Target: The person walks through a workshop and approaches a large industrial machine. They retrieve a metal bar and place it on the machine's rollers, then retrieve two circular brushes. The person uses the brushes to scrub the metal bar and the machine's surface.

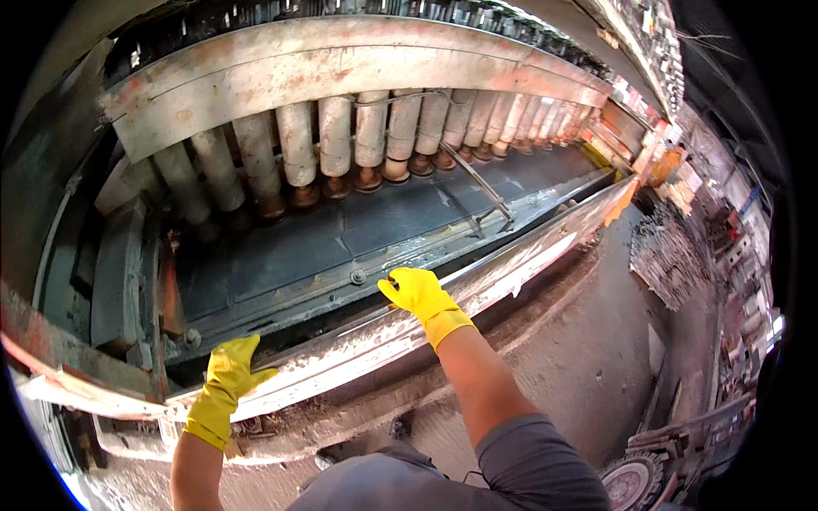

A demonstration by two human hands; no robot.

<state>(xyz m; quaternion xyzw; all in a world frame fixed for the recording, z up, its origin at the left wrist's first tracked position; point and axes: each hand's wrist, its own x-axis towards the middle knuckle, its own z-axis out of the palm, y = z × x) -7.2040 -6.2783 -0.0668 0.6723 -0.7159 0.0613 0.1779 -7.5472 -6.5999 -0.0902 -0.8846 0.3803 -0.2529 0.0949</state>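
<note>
1. Gloves, bright yellow rubber, cover both hands, so bare fingers stay hidden. The left hand (228, 373) lies flat and open on the long metal sheet (511, 264), near its lower left end. The right hand (415, 290) curls over the far edge of the same sheet further along; how tightly it grips is hard to tell, as the fingertips fold out of sight behind the edge.
2. The sheet runs aslant from lower left to upper right along the front lip of the machine bed (315, 247), shiny and glare-streaked.
3. Above the bed hangs a row of pale cylinders (334, 136), rust-coloured at their lower ends, under a curved, worn beam (341, 68). Those at the far right shrink into blur.
4. A thin bent rod (481, 183) leans across the bed.
5. At the right rim, a heap of grey metal strips (669, 255) lies on the floor. Beyond it stand small coloured boxes and signs (682, 175), orange, red and white, too small to make out.
6. A wheel (635, 481) is cut off at the lower right edge.
</note>
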